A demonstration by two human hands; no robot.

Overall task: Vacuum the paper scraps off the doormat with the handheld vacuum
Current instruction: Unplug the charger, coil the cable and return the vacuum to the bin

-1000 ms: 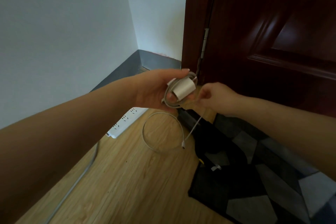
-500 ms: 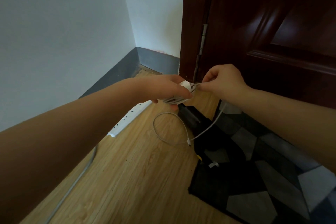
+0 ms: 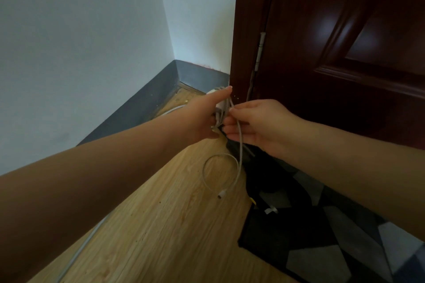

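A light, limp white charging cable (image 3: 239, 145) is being pinched by the right hand (image 3: 259, 125) and its charger (image 3: 219, 108) gripped by the left hand (image 3: 207, 117), while thin paper scraps (image 3: 271, 210), likely feather-light, are lying on the doormat (image 3: 322, 248) at five o'clock; no vacuum is being seen.

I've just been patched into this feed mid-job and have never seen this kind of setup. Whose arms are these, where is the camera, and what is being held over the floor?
There is no machine here: a person wears one wide-angle camera on the head, looking forward and down, so both arms reach in from below. The left hand holds a white charger with its cable wound round it. The right hand pinches the loose white cable, which hangs in a loop, its plug end just above the wooden floor. At lower right lies the dark patterned doormat with a small paper scrap on it, before the dark red door. No vacuum can be made out.
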